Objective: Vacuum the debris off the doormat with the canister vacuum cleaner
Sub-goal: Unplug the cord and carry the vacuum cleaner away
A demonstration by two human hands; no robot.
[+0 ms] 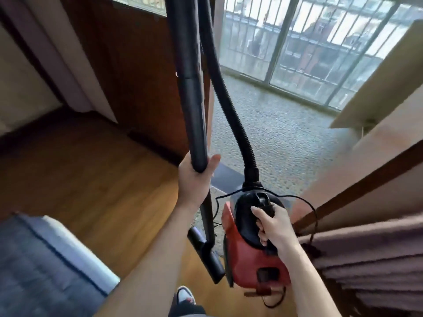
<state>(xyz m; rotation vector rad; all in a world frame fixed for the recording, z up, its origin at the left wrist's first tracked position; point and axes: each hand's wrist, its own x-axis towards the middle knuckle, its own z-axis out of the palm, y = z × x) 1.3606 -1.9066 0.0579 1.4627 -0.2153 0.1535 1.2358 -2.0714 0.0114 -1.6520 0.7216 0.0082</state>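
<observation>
My right hand (273, 227) grips the black carry handle on top of the red canister vacuum (249, 259), which hangs above the floor. My left hand (194, 179) holds the black wand (192, 99), fingers curled round it. The wand runs upright out of the top of the view, and its floor nozzle (206, 255) hangs below my left hand. A ribbed black hose (231, 115) rises from the canister's front. A thin black power cord (304, 207) loops around the canister. A dark strip, possibly the doormat (226, 177), lies at the doorway threshold, mostly hidden.
A wooden door (137, 76) stands open at the left of the doorway. Beyond it a speckled balcony floor (274, 124) leads to barred windows (320, 42). A grey-blue bed or sofa (45, 259) is at the lower left, brown curtains (370, 259) at the right. My shoe (185, 294) stands on wood flooring.
</observation>
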